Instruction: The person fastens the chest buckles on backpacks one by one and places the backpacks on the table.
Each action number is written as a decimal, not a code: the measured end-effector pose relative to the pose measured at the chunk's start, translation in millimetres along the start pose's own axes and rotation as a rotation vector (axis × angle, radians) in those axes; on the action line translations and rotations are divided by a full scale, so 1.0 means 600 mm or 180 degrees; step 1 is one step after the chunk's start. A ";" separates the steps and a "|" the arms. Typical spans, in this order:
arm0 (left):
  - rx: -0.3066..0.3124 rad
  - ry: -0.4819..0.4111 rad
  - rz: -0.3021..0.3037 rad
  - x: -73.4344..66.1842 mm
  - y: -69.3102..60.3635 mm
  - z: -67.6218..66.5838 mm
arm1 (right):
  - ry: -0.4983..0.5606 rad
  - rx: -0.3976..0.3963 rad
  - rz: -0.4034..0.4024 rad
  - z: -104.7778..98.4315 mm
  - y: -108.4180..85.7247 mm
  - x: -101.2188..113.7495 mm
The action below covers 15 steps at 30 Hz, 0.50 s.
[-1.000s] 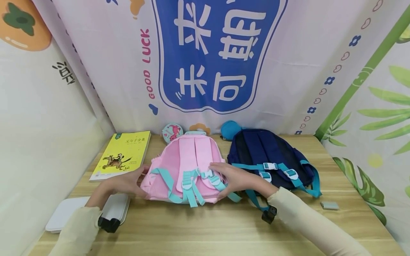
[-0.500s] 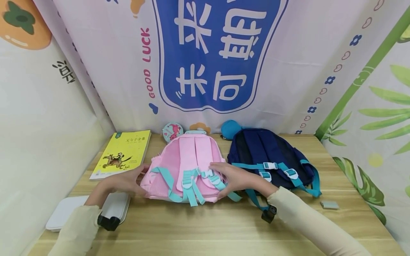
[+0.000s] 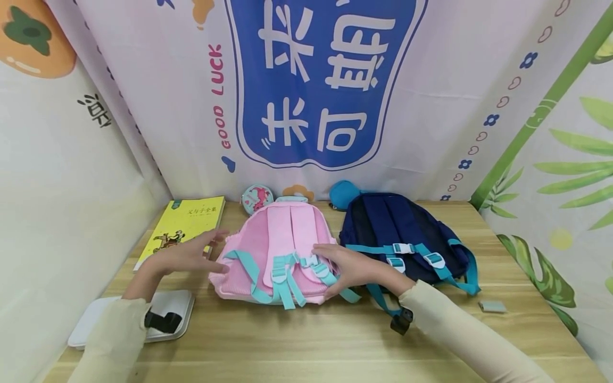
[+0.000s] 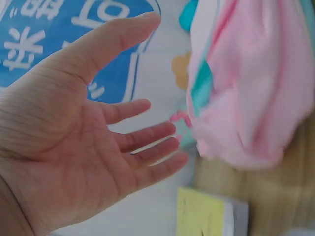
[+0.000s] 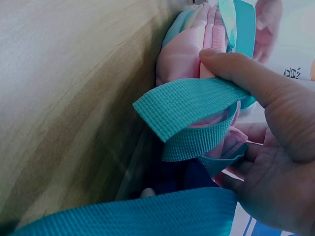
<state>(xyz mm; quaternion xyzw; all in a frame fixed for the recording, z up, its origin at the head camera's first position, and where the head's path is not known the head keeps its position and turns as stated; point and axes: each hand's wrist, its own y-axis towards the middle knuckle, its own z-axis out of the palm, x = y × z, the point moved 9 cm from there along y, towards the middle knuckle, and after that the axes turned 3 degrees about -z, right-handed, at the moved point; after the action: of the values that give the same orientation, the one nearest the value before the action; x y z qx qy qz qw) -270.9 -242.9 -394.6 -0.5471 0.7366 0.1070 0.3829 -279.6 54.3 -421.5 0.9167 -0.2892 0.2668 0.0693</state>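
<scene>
Head view's vague, but the left wrist cam shows the left hand (image 4: 88, 142) spread, off the pink backpack (image 3: 279, 239). It's between both hands, right hand (image 3: 353, 267) gripping its side.

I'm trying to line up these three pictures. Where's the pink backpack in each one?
Head view: the pink backpack lies just below the centre.
Left wrist view: the pink backpack is at upper right, somewhat blurred.
Right wrist view: the pink backpack is at upper middle, partly hidden by the right hand.
Shared landmark: the wooden table, along the bottom, at lower right, and at left, respectively.
</scene>
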 end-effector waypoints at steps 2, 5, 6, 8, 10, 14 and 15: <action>-0.0062 -0.0015 0.0122 -0.023 0.010 -0.002 | -0.0015 -0.0007 0.0006 0.000 -0.001 -0.001; -0.0123 0.0024 0.0298 -0.057 0.029 0.002 | -0.0030 -0.0021 0.0012 0.000 -0.002 -0.001; -0.0133 0.0037 0.0355 -0.067 0.036 0.006 | -0.0026 -0.0023 0.0010 -0.001 -0.002 -0.002; -0.0164 0.0114 0.0423 -0.084 0.048 0.014 | -0.0018 -0.0022 0.0007 0.000 -0.002 -0.002; -0.0194 0.0152 0.0528 -0.103 0.062 0.023 | -0.0011 -0.0018 0.0000 0.000 -0.002 -0.003; -0.0254 0.0223 0.0688 -0.136 0.087 0.043 | -0.0001 -0.0015 -0.0005 0.001 -0.001 -0.004; -0.0269 0.0247 0.0700 -0.143 0.093 0.049 | -0.0001 -0.0015 0.0000 0.001 -0.001 -0.004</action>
<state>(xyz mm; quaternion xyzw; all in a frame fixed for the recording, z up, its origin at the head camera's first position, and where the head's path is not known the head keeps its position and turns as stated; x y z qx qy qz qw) -298.0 -142.8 -370.9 -0.4823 0.8013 0.1581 0.3166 -280.5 55.9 -423.5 0.9166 -0.2899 0.2660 0.0715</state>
